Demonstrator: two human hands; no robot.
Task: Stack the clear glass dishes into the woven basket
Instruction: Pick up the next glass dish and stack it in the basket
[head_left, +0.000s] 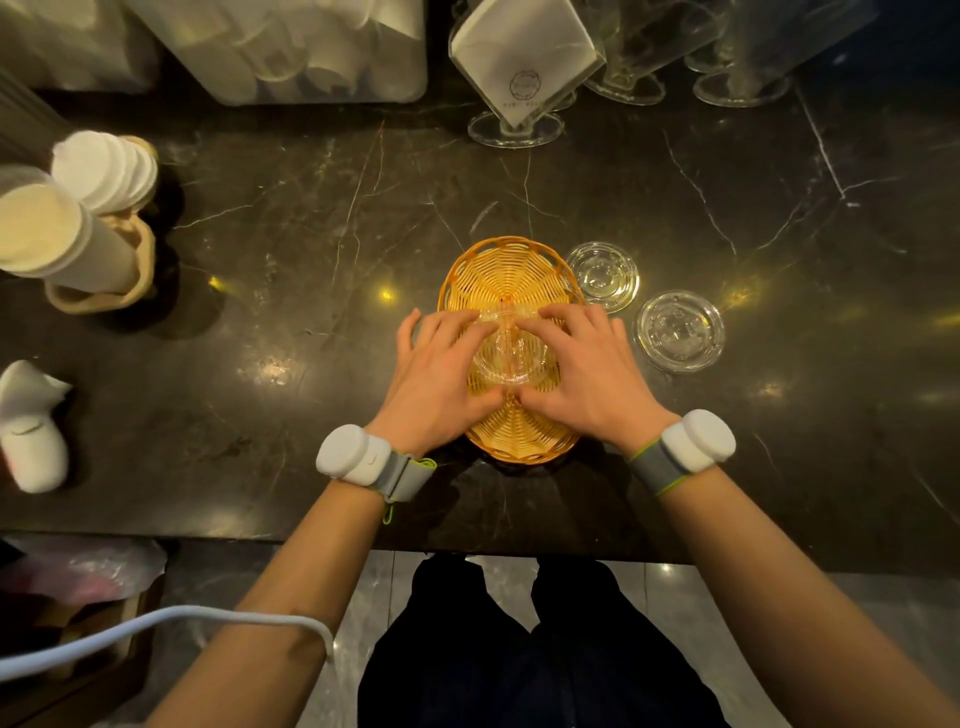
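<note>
An orange woven basket (506, 270) stands in the middle of the dark marble counter. Over its centre a clear glass dish (511, 348) is held between both hands. My left hand (441, 374) grips the dish's left rim and my right hand (584, 374) grips its right rim, fingers spread over the top. Two more clear glass dishes lie on the counter to the right of the basket: one (602, 275) touching the basket's rim, the other (680, 331) a little farther right and nearer to me.
Stacks of white cups and lids (98, 171) stand at the left edge. A napkin holder (519, 67) and clear stands line the back. A white crumpled object (31, 426) lies at the near left. The counter's front edge (467, 548) runs below my wrists.
</note>
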